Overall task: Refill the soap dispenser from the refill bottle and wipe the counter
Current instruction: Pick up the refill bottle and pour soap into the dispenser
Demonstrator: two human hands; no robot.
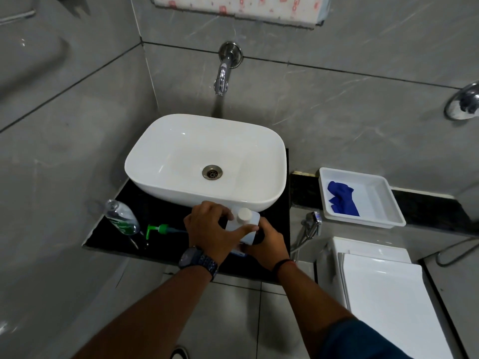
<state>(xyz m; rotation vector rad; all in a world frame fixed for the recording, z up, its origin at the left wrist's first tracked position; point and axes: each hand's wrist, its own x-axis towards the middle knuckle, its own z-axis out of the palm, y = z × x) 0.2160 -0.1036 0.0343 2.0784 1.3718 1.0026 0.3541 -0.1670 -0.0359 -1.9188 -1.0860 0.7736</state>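
Well left of the grip, on the black counter [108, 239]: clear soap dispenser [121, 219] standing uncapped, its green pump [160, 229] lying flat just beside it, nearer the hands. At the grip itself, close in front of the white basin [207, 161]: left hand [210, 226] wrapped over the upper side of the white refill bottle [246, 224], thumb stretched across its front, right hand [267, 244] closed round its lower part, white cap [244, 215] on and poking up between them, bottle tilted; whether lifted off the counter, cannot tell. Well right of the grip, on a separate ledge: white tray [388, 200] holding a crumpled blue cloth [341, 198].
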